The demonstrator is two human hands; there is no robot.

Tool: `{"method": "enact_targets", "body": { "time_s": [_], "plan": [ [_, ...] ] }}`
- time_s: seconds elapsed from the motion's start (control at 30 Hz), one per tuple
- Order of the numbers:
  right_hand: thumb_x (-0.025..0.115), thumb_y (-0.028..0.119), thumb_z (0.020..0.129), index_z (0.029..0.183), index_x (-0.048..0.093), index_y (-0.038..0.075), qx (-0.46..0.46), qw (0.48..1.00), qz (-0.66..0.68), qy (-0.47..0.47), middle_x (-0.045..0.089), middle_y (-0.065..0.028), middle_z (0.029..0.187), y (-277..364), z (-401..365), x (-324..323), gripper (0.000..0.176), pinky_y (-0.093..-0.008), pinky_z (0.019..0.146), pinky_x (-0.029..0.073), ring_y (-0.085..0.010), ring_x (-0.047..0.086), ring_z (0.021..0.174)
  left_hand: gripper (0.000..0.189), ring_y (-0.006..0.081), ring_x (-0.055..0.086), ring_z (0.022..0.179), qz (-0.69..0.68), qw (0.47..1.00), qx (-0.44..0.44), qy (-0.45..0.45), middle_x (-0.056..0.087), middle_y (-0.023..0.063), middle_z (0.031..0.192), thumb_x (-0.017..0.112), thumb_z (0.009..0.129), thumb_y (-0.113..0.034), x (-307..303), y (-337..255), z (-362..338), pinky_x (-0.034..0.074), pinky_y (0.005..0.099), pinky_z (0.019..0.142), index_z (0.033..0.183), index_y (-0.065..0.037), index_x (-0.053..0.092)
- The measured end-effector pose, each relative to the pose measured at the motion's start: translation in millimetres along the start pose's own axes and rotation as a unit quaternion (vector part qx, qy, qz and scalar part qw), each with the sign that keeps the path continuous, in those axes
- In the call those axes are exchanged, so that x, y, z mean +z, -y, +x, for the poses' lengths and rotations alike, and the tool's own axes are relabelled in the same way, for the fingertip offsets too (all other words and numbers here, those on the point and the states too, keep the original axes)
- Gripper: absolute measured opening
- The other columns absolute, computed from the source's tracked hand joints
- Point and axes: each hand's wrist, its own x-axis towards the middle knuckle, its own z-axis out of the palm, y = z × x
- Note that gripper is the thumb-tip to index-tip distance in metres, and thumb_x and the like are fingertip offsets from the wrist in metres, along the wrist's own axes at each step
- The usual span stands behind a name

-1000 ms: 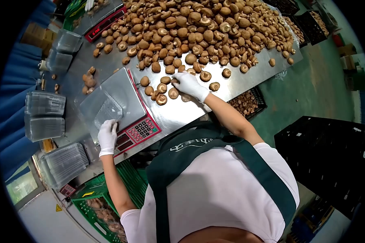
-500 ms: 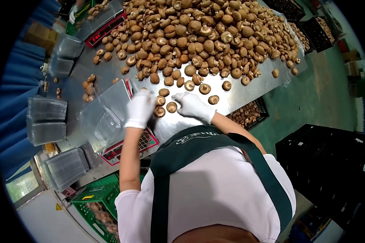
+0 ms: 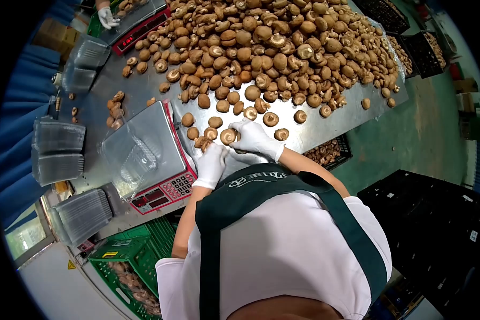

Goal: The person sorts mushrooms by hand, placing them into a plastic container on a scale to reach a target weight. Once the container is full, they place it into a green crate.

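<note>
My left hand [image 3: 211, 166], in a white glove, is closed on a brown mushroom [image 3: 201, 142] at its fingertips, low over the metal table. Just to the right, my right hand [image 3: 254, 140], also white-gloved, curls its fingers around another mushroom [image 3: 228, 137], whose pale underside faces up. Several loose mushrooms lie around both hands, among them one with its cap up [image 3: 215, 122]. Beyond them rises a big mushroom pile [image 3: 272, 48]. Left of my left hand stands a red-framed scale [image 3: 170, 188] with a clear plastic tray [image 3: 136, 162] on its plate.
Stacks of clear trays [image 3: 58, 152] line the left table edge. A co-worker's gloved hand [image 3: 108, 17] is near a second scale [image 3: 141, 33]. Below the table sit a green crate [image 3: 117, 253] and a black crate [image 3: 342, 149]. Dark stacked crates [image 3: 426, 224] stand on the right.
My left hand has moved down and right, away from the scale, uncovering mushrooms beside it. My right hand has closed in on a mushroom. The co-worker's hand shows more fully.
</note>
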Motion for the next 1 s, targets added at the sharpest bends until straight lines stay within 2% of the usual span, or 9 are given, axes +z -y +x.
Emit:
{"method": "enact_targets", "body": {
  "time_s": [0.03,0.1,0.17,0.27,0.4,0.53,0.7,0.9,1.0],
  "plan": [
    [0.072,0.036,0.064,0.103,0.062,0.006,0.008,0.998,0.054,-0.012,0.064,-0.0166,0.086,-9,0,0,0.05,-0.0385,0.074,0.05,-0.0319,0.061,0.083,0.015,0.034,0.059,0.077,-0.001,1.0,0.0,0.0,0.06,0.0119,0.078,0.055,0.085,-0.023,-8,-4,-5,0.047,0.0435,0.065,0.092,-0.012,0.061],
    [0.074,0.037,0.062,0.104,0.062,0.005,0.058,0.994,0.093,-0.016,0.064,-0.0164,0.087,-2,-8,-26,0.054,-0.0383,0.074,0.05,-0.0311,0.062,0.081,0.023,0.0352,0.061,0.075,0.022,0.961,-0.023,0.273,0.063,0.0155,0.079,0.05,0.089,-0.029,-30,-14,-13,0.047,0.0456,0.067,0.092,-0.008,0.06],
    [0.076,0.029,0.065,0.11,0.06,0.003,0.067,0.977,0.202,-0.025,0.064,-0.0129,0.092,-15,-15,-30,0.055,-0.0298,0.077,0.049,-0.0215,0.063,0.087,0.032,0.0329,0.063,0.074,0.058,0.959,-0.034,0.274,0.064,0.0173,0.079,0.046,0.09,-0.035,-42,-22,-14,0.047,0.0461,0.066,0.087,-0.007,0.061],
    [0.07,0.014,0.073,0.116,0.054,-0.003,0.104,0.804,0.586,0.002,0.057,-0.0074,0.104,-19,-33,-44,0.049,-0.0247,0.08,0.046,-0.0143,0.056,0.091,0.033,0.0328,0.063,0.071,0.112,0.978,-0.049,0.167,0.063,0.0154,0.074,0.052,0.086,-0.036,-49,-15,-10,0.048,0.0454,0.062,0.075,-0.007,0.063],
    [0.059,0.012,0.077,0.137,0.032,0.0,0.028,0.644,0.762,0.066,0.055,-0.0128,0.103,-38,-50,-63,0.066,-0.0212,0.069,0.047,-0.0143,0.057,0.077,0.046,0.0359,0.055,0.095,0.112,0.993,0.005,-0.047,0.049,0.0184,0.117,0.055,0.073,0.004,-56,-1,33,0.049,0.0437,0.079,0.118,-0.004,0.05],
    [0.057,0.018,0.083,0.137,0.032,0.001,0.065,0.536,0.841,0.014,0.052,-0.0126,0.12,-43,-56,-63,0.061,-0.024,0.067,0.05,-0.0167,0.056,0.084,0.039,0.0371,0.055,0.102,0.132,0.98,-0.149,-0.005,0.047,0.0222,0.122,0.055,0.083,-0.013,-61,14,94,0.048,0.0424,0.085,0.119,-0.001,0.048],
    [0.053,0.018,0.085,0.135,0.034,0.001,0.079,0.559,0.825,-0.019,0.051,-0.0151,0.121,-31,-58,-79,0.056,-0.0272,0.069,0.051,-0.0177,0.056,0.083,0.037,0.0388,0.055,0.104,0.137,0.931,-0.283,0.185,0.052,0.0227,0.116,0.058,0.08,-0.014,-35,47,137,0.048,0.0431,0.086,0.114,-0.001,0.055],
    [0.057,0.013,0.08,0.13,0.039,0.002,0.048,0.628,0.777,0.0,0.05,-0.0148,0.12,-49,-62,-67,0.054,-0.0308,0.08,0.048,-0.0188,0.057,0.087,0.032,0.0342,0.055,0.105,0.067,0.99,-0.116,0.053,0.055,0.0189,0.114,0.056,0.074,-0.009,-39,31,123,0.045,0.0397,0.089,0.105,-0.004,0.062],
    [0.06,0.014,0.08,0.129,0.041,0.002,0.069,0.636,0.769,-0.006,0.051,-0.0133,0.115,-50,-63,-65,0.054,-0.0301,0.08,0.048,-0.019,0.057,0.088,0.043,0.0336,0.054,0.106,0.048,0.977,-0.105,0.179,0.053,0.0162,0.116,0.062,0.071,-0.021,-38,5,116,0.045,0.0378,0.09,0.113,-0.011,0.059]
  ]
}}
